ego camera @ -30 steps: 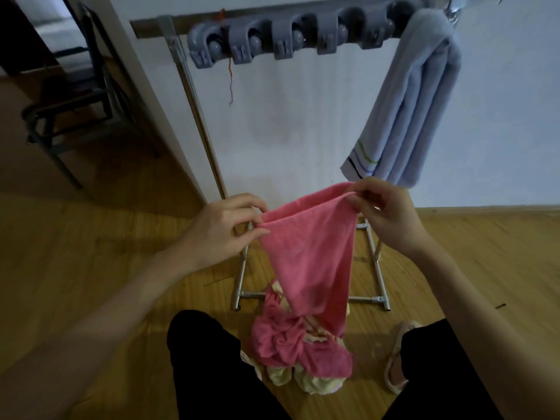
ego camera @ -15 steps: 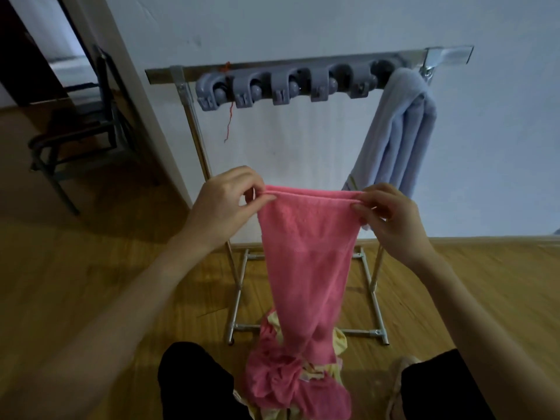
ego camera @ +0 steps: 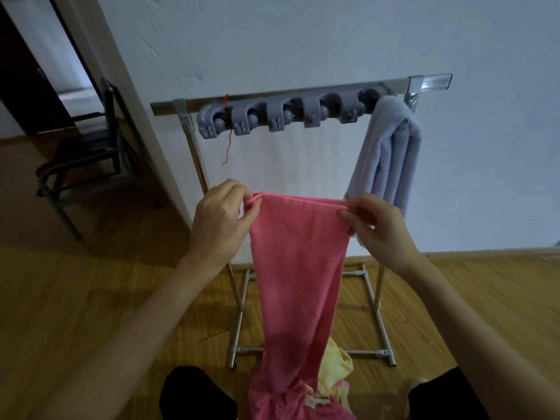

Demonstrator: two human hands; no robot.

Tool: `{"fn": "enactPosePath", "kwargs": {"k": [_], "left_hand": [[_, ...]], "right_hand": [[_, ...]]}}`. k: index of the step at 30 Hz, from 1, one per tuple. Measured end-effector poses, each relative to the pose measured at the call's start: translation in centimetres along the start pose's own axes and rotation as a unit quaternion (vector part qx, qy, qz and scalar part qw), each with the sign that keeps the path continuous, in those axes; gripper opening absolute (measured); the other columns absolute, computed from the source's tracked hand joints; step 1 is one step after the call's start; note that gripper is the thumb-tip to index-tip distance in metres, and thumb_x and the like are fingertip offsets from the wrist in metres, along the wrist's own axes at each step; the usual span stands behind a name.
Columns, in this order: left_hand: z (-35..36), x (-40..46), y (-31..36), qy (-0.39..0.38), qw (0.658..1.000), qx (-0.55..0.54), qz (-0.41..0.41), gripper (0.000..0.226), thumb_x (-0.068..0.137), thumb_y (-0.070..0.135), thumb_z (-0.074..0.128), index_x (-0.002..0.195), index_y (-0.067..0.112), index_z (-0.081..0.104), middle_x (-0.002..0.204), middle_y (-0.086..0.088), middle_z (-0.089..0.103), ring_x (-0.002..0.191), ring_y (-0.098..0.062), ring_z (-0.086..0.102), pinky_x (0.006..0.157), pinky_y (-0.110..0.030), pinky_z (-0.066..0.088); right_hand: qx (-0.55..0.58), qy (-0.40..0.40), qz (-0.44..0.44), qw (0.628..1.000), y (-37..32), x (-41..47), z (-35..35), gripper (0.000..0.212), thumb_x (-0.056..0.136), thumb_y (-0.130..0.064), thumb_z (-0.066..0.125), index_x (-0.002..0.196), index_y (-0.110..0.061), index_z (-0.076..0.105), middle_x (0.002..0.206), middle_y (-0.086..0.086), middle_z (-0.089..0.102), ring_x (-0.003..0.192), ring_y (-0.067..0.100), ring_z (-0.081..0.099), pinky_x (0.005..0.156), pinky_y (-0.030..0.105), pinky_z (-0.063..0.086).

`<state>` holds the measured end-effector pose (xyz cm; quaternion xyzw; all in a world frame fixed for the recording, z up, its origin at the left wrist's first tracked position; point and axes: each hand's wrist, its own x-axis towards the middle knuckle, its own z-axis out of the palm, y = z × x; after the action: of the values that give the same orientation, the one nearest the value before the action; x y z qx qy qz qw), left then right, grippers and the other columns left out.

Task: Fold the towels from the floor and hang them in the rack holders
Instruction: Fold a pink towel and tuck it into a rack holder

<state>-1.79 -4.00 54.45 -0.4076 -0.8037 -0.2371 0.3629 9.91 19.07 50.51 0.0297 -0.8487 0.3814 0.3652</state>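
Observation:
A pink towel (ego camera: 298, 268) hangs lengthwise in front of me, its top edge stretched between both hands. My left hand (ego camera: 219, 225) pinches the towel's left corner and my right hand (ego camera: 377, 228) pinches the right corner. The towel's lower end trails to the floor, bunched over a yellow towel (ego camera: 336, 362). Behind it stands the metal rack (ego camera: 303, 93) with a grey strip of holders (ego camera: 281, 116). A light blue folded towel (ego camera: 391, 150) hangs from the rightmost holder.
The rack's foot frame (ego camera: 378, 322) rests on the wooden floor by the white wall. A dark metal chair (ego camera: 88, 156) stands at the left near a doorway. My knees in black trousers (ego camera: 197, 392) show at the bottom.
Both hands have lifted the pink towel higher and pulled its top edge wider and taut. More of the towel has risen off the floor pile; my view has tilted up toward the rack.

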Motion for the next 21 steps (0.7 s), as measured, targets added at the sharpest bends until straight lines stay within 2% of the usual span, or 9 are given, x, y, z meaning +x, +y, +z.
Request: {"fn": "enactPosePath", "kwargs": {"k": [3,5,7,9,12,16,19,21], "left_hand": [[-0.7,-0.3,0.3,-0.019,1.000,-0.023,0.001,0.015,0.082,0.013,0.073,0.076,0.004,0.064,0.071,-0.004,0.058,0.060,-0.010,0.046,0.055,-0.020,0.041],[-1.2,-0.3,0.4,-0.038,0.998,-0.049,0.006,0.015,0.081,0.013,0.074,0.076,0.003,0.064,0.070,-0.003,0.056,0.058,-0.014,0.049,0.052,-0.027,0.048],[-1.6,-0.4,0.3,-0.055,0.996,-0.067,0.012,0.015,0.081,0.014,0.074,0.076,0.003,0.065,0.070,-0.003,0.057,0.058,-0.017,0.051,0.053,-0.034,0.052],[-1.7,-0.5,0.3,-0.061,0.995,-0.080,0.018,0.015,0.080,0.014,0.075,0.076,0.004,0.066,0.071,-0.003,0.058,0.057,-0.017,0.052,0.053,-0.035,0.053],[-1.8,-0.8,0.2,-0.074,0.991,-0.108,0.021,0.016,0.078,0.017,0.076,0.076,0.005,0.066,0.071,-0.002,0.059,0.057,-0.015,0.053,0.054,-0.032,0.053],[-1.5,-1.4,0.2,-0.124,0.975,-0.184,0.000,0.016,0.078,0.022,0.075,0.078,0.007,0.067,0.072,0.002,0.061,0.060,-0.009,0.056,0.059,-0.028,0.054],[-1.3,-1.8,0.2,-0.199,0.949,-0.242,-0.038,0.016,0.078,0.020,0.075,0.082,0.012,0.062,0.075,0.002,0.062,0.064,-0.011,0.059,0.062,-0.028,0.056],[-1.5,-1.9,0.3,-0.267,0.918,-0.287,-0.062,0.021,0.081,0.015,0.073,0.094,0.014,0.057,0.080,0.000,0.062,0.069,-0.011,0.061,0.064,-0.029,0.056]], "right_hand": [[-0.022,0.000,-0.013,1.000,0.3,0.0,-0.1,0.005,0.092,-0.008,0.060,0.093,-0.004,0.063,0.075,-0.004,0.061,0.064,0.010,0.064,0.063,0.033,0.055],[-0.022,-0.005,-0.008,1.000,0.4,0.0,-0.2,0.005,0.093,-0.008,0.058,0.098,-0.008,0.058,0.077,-0.003,0.063,0.065,0.011,0.065,0.063,0.032,0.055],[-0.014,-0.006,0.009,1.000,0.6,0.3,-0.3,0.016,0.094,-0.009,0.057,0.108,-0.013,0.051,0.082,0.000,0.064,0.067,0.011,0.065,0.065,0.028,0.055],[-0.022,0.005,0.025,0.999,0.9,0.7,-0.3,0.024,0.093,-0.011,0.058,0.116,-0.015,0.054,0.085,-0.003,0.064,0.073,0.013,0.066,0.070,0.025,0.055],[-0.005,0.027,0.047,0.999,1.0,1.2,-0.2,0.012,0.092,-0.011,0.060,0.102,-0.010,0.068,0.082,-0.011,0.065,0.078,0.012,0.065,0.073,0.024,0.054],[0.032,0.042,0.076,0.996,1.0,1.4,0.3,0.006,0.091,-0.009,0.062,0.086,-0.010,0.065,0.071,-0.012,0.060,0.065,-0.003,0.057,0.061,0.009,0.044],[0.065,0.040,0.082,0.994,0.8,1.5,0.4,0.006,0.090,-0.009,0.063,0.084,-0.010,0.064,0.071,-0.011,0.061,0.065,-0.007,0.058,0.062,0.006,0.043],[0.072,0.033,0.077,0.994,0.8,1.6,0.5,0.005,0.090,-0.010,0.064,0.086,-0.011,0.064,0.074,-0.009,0.063,0.069,-0.004,0.059,0.064,0.007,0.045]]}}
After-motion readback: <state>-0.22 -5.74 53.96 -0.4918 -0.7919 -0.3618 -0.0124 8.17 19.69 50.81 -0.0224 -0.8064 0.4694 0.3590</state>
